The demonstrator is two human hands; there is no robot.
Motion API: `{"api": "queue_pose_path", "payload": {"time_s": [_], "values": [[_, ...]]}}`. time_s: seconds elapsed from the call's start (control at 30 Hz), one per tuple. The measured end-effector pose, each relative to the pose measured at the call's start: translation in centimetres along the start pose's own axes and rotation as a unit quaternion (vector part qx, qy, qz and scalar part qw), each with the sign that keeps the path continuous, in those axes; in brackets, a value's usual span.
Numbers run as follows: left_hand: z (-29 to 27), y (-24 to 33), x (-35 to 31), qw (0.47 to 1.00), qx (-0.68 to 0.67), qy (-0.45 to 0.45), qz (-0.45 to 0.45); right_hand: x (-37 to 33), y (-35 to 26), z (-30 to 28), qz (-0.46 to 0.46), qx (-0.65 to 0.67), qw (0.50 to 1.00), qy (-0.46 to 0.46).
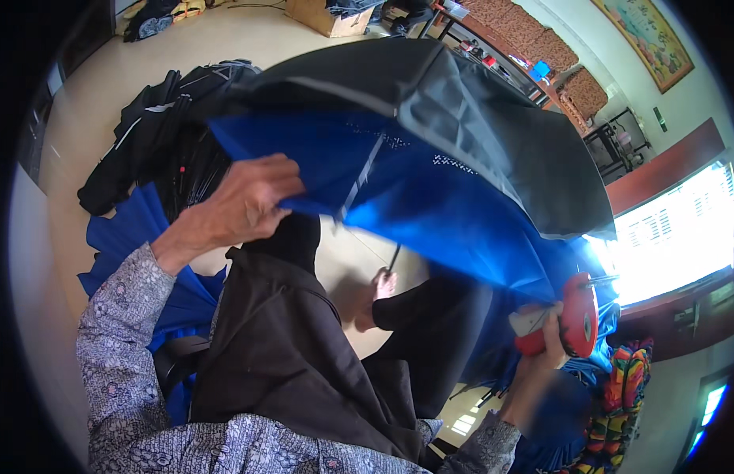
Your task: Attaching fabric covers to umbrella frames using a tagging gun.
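Note:
An opened umbrella [367, 170], dark grey on the outside and blue on the inside, spreads before me with its canopy tilted. My left hand [252, 197] is closed, pinching the blue cloth at the canopy's near left edge. At the right, my right hand [550, 344] is wrapped round a red hand-held tool [579, 316] with a round, spool-like end and a thin metal rod. A pale piece [528, 322] shows beside that hand; what it is, I cannot make out. Below the canopy a bit of dark shaft [395, 258] stands near my bare foot [375, 304].
Folded dark umbrellas [165, 142] lie piled at the left, with blue cloth [130, 245] nearer me. Bright multicoloured bundles [620, 387] stand at the lower right. A bench and table [501, 43] line the far wall. A cardboard box [327, 17] sits at the back.

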State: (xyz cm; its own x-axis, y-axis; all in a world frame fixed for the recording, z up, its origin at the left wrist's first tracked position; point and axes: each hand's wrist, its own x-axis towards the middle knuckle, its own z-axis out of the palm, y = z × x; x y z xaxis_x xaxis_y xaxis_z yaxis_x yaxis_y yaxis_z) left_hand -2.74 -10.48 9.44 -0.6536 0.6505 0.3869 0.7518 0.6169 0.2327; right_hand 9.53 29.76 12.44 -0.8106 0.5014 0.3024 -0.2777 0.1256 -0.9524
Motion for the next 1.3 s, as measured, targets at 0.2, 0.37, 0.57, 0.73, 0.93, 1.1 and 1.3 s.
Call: {"api": "queue_pose_path", "payload": {"time_s": [0.2, 0.37, 0.57, 0.73, 0.93, 1.1, 1.3], "values": [[7.0, -2.8, -9.5, 0.995, -0.070, -0.013, 0.071, -0.6, 0.0, 0.2, 0.046, -0.031, 0.998, -0.042], [0.2, -1.9, -6.5, 0.882, -0.220, -0.373, -0.184, -3.3, 1.8, 1.2, 0.072, -0.230, 0.959, -0.148], [-3.6, -3.1, -5.6, 0.885, -0.353, -0.017, -0.303, -4.5, 2.5, 0.7, 0.094, -0.269, 0.938, -0.196], [0.1, -8.7, 5.3, 0.740, -0.453, 0.358, -0.346, -4.6, 2.4, -0.4, 0.165, -0.187, 0.957, -0.146], [6.3, -0.9, 4.1, 0.796, -0.432, 0.301, -0.300, -3.7, 0.9, -0.9, 0.199, -0.238, 0.945, -0.107], [7.8, 1.3, 3.9, 0.657, -0.655, 0.172, -0.331, -3.1, 0.0, -0.8, 0.212, -0.239, 0.943, -0.094], [10.1, -4.1, 9.0, 0.346, -0.896, 0.062, -0.272, -3.2, 1.1, -0.6, 0.183, -0.278, 0.936, -0.113]]}}
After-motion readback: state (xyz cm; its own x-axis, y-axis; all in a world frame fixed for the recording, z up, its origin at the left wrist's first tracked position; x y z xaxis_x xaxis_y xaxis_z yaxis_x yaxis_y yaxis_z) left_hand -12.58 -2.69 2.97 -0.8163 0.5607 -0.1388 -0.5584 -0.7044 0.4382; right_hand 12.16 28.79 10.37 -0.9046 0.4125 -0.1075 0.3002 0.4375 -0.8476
